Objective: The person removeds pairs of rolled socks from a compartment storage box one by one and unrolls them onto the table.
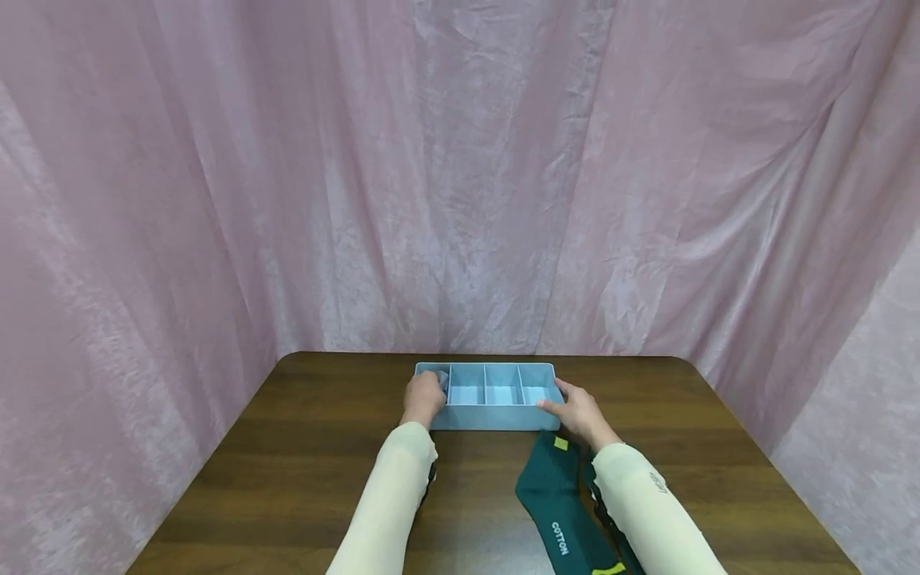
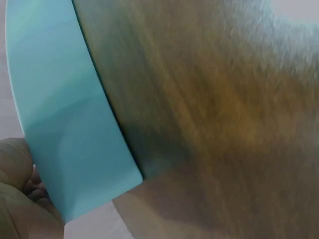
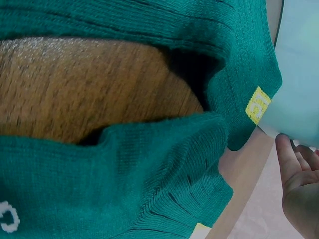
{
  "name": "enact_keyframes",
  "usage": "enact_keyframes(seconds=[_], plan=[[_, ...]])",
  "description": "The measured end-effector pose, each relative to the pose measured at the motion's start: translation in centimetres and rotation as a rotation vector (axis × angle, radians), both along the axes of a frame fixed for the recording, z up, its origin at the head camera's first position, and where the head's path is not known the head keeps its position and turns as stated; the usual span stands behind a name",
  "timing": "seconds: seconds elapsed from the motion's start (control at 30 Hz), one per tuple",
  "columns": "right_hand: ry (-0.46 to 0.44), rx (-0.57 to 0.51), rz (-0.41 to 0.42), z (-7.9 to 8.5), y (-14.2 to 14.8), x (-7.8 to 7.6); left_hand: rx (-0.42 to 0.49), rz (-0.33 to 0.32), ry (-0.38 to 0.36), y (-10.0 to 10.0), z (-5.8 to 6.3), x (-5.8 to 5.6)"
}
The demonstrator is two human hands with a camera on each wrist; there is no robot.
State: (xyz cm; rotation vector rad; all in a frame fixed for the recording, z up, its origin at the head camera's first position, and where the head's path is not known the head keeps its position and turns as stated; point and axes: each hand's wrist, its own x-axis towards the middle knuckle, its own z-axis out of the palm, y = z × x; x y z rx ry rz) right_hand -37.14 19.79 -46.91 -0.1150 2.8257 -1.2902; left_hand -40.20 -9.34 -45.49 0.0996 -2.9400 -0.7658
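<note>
A light-blue storage box with a row of compartments stands on the table. My left hand grips its left end, partly covering the leftmost compartment. In the left wrist view, the thumb and curled fingers of that hand lie at the box's end. A small greyish thing shows in that compartment, too covered to identify. At the other end my right hand holds the right corner, thumb at the front rim and fingers along the side. Green socks with yellow patches lie in front, partly under the right forearm.
The brown wooden table carries the box near its far edge. Behind it hangs a pink velvet curtain. One sock bears the white word COTTON. In the right wrist view, the socks lie close to the box.
</note>
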Motion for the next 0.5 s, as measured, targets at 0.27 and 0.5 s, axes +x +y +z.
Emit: enact_keyframes(seconds=[0.27, 0.5], plan=[[0.009, 0.004, 0.014, -0.1, -0.1, 0.2, 0.119, 0.074, 0.149, -0.1, -0.7, 0.1], [0.000, 0.011, 0.012, 0.1, 0.1, 0.2, 0.169, 0.076, 0.296, -0.7, 0.6, -0.6]])
